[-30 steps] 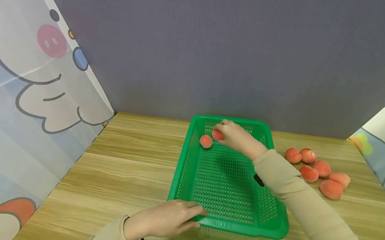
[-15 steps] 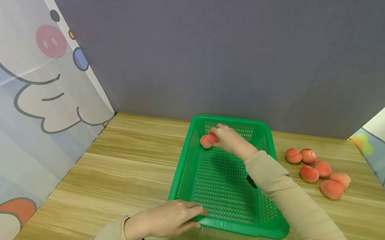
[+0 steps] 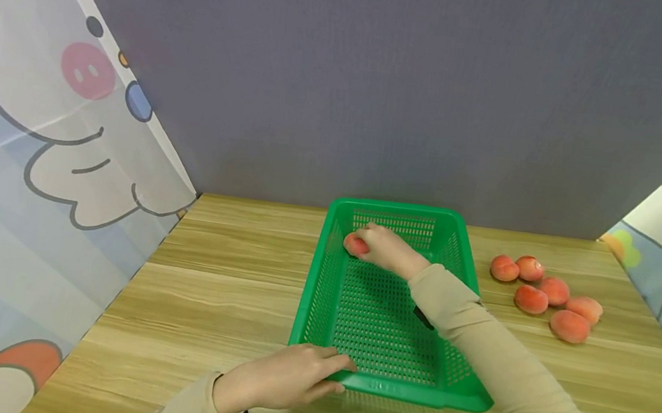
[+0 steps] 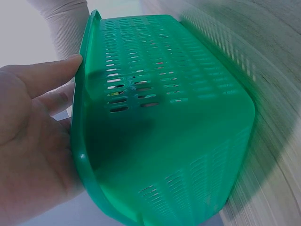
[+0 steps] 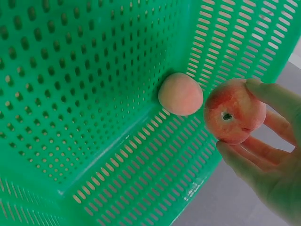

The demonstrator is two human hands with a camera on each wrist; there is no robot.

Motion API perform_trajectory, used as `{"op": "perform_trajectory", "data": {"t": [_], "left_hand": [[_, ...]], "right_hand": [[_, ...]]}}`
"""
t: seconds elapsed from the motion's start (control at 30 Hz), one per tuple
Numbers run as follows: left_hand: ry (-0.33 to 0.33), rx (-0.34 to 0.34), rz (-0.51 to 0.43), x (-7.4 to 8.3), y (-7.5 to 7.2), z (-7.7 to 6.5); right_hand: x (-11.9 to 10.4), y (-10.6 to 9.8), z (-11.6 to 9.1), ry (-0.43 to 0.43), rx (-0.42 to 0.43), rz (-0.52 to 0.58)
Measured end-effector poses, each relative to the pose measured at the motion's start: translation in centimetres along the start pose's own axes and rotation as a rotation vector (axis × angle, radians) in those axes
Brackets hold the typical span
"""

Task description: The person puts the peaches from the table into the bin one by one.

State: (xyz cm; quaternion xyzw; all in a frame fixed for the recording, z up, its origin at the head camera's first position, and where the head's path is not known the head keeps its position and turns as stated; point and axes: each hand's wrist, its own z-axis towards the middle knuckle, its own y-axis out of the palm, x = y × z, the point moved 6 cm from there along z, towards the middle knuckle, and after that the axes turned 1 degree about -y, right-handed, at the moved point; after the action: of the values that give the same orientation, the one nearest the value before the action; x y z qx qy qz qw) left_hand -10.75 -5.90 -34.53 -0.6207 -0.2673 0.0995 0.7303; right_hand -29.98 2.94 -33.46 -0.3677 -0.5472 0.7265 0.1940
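A green perforated plastic basket (image 3: 382, 386) stands on the wooden table. My left hand (image 3: 289, 377) holds its near rim; in the left wrist view the thumb (image 4: 56, 75) lies on the outer side of the rim and the other fingers go behind it. Down inside the basket's far left part, my right hand (image 3: 387, 248) grips a red peach (image 5: 235, 111) between thumb and fingers, its stem hollow facing the camera. Another, paler peach (image 5: 180, 94) lies in the basket's corner, close beside the held one. From the head view the two overlap.
Several peaches (image 3: 553, 290) lie loose on the table (image 3: 217, 289) right of the basket. A dark grey panel (image 3: 348, 82) rises behind the table, and cartoon-printed sheets (image 3: 7, 203) border both sides.
My right hand has lowered the held peach leftward and nearer, down to the peach in the basket. The left hand stays on the rim; the loose peaches have not moved.
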Motion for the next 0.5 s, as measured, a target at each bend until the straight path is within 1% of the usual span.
{"op": "perform_trajectory", "data": {"t": [0.1,0.2,0.3,0.5], "left_hand": [[0.0,-0.007,-0.013,0.0,0.0,0.0],[-0.001,-0.009,-0.016,0.0,0.0,0.0],[-0.007,-0.007,-0.002,0.0,0.0,0.0],[-0.019,-0.004,0.014,-0.1,0.0,-0.1]], "right_hand": [[-0.3,0.3,0.0,-0.023,0.005,0.002],[-0.4,0.8,0.1,-0.037,-0.009,0.01],[-0.5,1.2,0.1,-0.042,-0.03,0.013],[-0.6,2.0,0.2,-0.037,-0.041,-0.011]]}}
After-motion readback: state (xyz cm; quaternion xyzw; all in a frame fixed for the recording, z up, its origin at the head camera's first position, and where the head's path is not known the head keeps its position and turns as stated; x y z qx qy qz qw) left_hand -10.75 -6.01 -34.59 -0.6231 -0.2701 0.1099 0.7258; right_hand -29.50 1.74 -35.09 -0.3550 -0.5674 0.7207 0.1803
